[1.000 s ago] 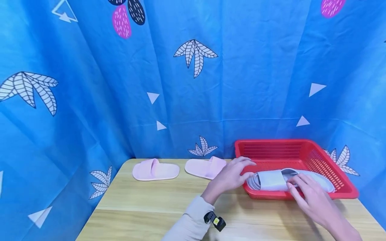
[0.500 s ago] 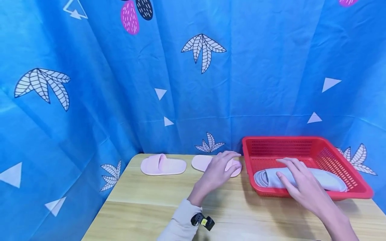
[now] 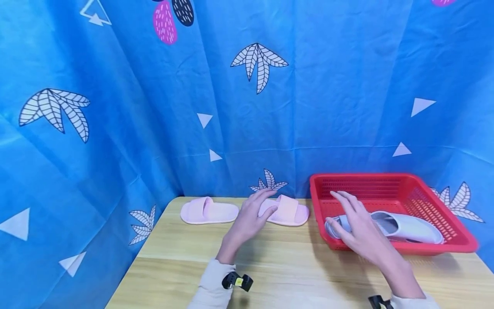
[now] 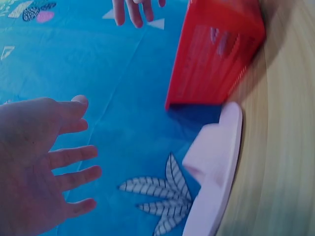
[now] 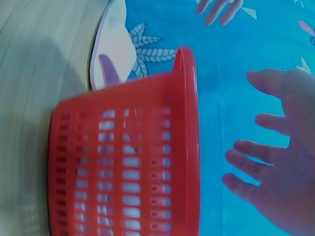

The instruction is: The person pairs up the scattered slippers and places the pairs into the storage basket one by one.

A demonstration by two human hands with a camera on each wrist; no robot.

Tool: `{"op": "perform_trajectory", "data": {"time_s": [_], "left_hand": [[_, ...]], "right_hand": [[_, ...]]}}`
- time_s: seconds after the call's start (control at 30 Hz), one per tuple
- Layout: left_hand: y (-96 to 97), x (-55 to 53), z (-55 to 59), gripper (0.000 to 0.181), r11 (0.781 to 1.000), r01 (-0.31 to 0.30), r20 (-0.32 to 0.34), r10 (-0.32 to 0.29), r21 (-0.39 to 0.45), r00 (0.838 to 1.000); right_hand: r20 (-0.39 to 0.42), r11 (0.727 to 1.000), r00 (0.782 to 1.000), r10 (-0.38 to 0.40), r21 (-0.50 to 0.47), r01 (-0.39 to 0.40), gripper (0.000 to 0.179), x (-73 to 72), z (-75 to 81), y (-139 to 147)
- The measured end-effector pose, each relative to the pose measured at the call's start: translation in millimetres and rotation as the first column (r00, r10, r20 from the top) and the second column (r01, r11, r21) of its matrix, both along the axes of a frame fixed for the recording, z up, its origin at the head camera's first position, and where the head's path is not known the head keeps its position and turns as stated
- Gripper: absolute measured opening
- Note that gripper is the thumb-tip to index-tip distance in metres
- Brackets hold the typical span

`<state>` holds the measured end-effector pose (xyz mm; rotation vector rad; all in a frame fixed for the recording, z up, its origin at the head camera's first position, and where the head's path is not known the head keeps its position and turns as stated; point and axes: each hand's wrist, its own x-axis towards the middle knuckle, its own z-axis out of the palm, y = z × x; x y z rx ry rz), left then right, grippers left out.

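Two pink slippers lie at the back of the table: the left slipper (image 3: 220, 212) and the right slipper (image 3: 287, 211). My left hand (image 3: 248, 216) hovers in front of the right one, fingers spread, holding nothing; in the head view it hides part of that slipper's sole. A pair of white slippers (image 3: 417, 227) lies in the red basket (image 3: 459, 238). Above the basket's front left part is my right hand (image 3: 356, 227), fingers loosely extended and apart from the slippers. It covers part of the white pair in the head view. Both palms appear bare in the wrist views.
The wooden table (image 3: 173, 266) has a left edge and a back edge along a blue patterned curtain (image 3: 332, 86). The basket's raised rim stands at the table's right side, close to the right pink slipper. Each wrist wears a black strap (image 3: 237, 281).
My left hand has left the basket's left rim and moved left, in front of the pink slipper. The right hand has let go of the white slippers, lifted and shifted left.
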<state>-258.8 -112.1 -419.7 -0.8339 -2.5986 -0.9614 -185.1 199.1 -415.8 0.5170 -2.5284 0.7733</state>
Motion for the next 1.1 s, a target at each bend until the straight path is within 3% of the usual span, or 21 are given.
{"op": "perform_trajectory", "data": {"time_s": [0.23, 0.37, 0.6, 0.77, 1.1], "left_hand": [[-35.1, -6.7, -7.8, 0.047, 0.997, -0.071, -0.045, 0.070, -0.010, 0.997], [-58.3, -9.9, -12.1, 0.049, 0.993, -0.119, -0.067, 0.118, -0.013, 0.991], [-110.3, -14.6, -22.9, 0.057, 0.973, -0.211, -0.095, 0.202, -0.091, 0.975], [-139.4, -17.9, -28.8, 0.060, 0.968, -0.226, -0.115, 0.214, -0.110, 0.970], [-178.6, -35.9, -37.8, 0.062, 0.957, -0.245, -0.109, 0.230, -0.153, 0.967]], "right_hand": [[0.028, 1.000, 0.999, 0.027, 0.010, -0.028, 0.085, -18.2, -5.9, -22.4], [0.051, 0.999, 0.998, 0.038, 0.005, -0.038, 0.087, -22.7, -8.5, -38.0], [0.106, 0.999, 0.993, 0.044, 0.025, -0.047, 0.093, -27.3, -16.2, -70.0], [0.130, 0.999, 0.991, 0.036, 0.021, -0.039, 0.096, -31.2, -19.4, -81.9], [0.170, 0.999, 0.985, -0.015, 0.050, 0.007, 0.099, -49.7, -20.4, -100.5]]}}
